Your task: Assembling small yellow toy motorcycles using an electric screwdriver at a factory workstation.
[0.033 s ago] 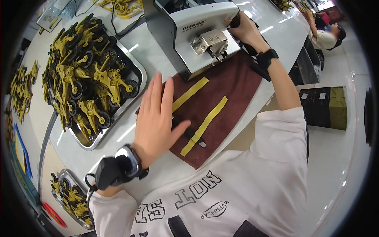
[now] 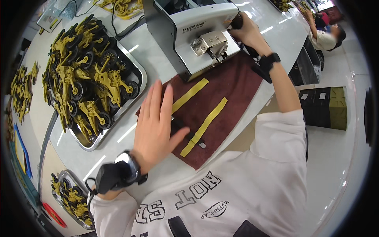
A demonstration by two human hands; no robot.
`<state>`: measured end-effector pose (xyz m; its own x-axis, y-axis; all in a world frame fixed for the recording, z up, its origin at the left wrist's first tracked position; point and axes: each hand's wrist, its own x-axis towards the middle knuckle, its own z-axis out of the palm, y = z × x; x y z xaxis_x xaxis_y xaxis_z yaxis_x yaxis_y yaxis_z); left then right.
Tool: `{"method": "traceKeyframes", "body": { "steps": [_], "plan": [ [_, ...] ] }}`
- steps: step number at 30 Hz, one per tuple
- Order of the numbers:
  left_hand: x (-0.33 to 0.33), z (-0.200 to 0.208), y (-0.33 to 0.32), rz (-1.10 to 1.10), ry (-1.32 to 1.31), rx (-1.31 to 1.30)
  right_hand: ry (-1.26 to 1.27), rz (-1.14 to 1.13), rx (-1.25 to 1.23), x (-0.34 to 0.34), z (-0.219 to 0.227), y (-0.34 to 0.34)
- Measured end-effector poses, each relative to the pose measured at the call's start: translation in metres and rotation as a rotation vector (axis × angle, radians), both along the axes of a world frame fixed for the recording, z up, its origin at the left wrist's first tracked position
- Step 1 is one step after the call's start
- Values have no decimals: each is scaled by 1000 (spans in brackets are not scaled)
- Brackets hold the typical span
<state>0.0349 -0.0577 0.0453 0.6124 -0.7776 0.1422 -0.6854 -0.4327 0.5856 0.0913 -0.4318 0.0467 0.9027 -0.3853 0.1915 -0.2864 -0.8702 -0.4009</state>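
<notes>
My left hand (image 2: 153,128) is open, palm down and fingers stretched, over the left edge of a maroon cloth (image 2: 233,91). Nothing is in it. Two yellow strips lie on the cloth: one (image 2: 190,96) reaches past my fingers, the other (image 2: 205,126) lies right of my thumb. Under the thumb a dark slim tool (image 2: 201,144) with a pale tip is partly covered by my hand and a strip. My right hand (image 2: 249,34) is closed round a black knob (image 2: 237,21) at the right side of a silver and dark grey machine (image 2: 215,17).
Left of the machine, a metal tray (image 2: 139,71) is heaped with yellow and black toy motorcycle parts. A smaller tray (image 2: 71,173) of them stands lower left. Black crates (image 2: 321,107) stand on the floor at right; another person (image 2: 329,36) sits at the far right.
My left hand has shifted slightly down, toward me. My right hand stays at the machine's knob, with its wrist a little lower and further right.
</notes>
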Motion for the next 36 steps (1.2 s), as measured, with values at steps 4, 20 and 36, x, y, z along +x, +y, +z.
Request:
{"method": "traceKeyframes", "body": {
  "steps": [4, 20, 36],
  "plan": [
    [-19, 0, 41, -49, 51, 204, -15, -55, 247, -46, 36, 15],
    [-16, -16, 54, -135, -187, 219, 71, -345, 232, -193, -6, 20],
    [72, 92, -6, -121, -472, -245, -637, -87, 605, -149, 80, 78]
  ]
}}
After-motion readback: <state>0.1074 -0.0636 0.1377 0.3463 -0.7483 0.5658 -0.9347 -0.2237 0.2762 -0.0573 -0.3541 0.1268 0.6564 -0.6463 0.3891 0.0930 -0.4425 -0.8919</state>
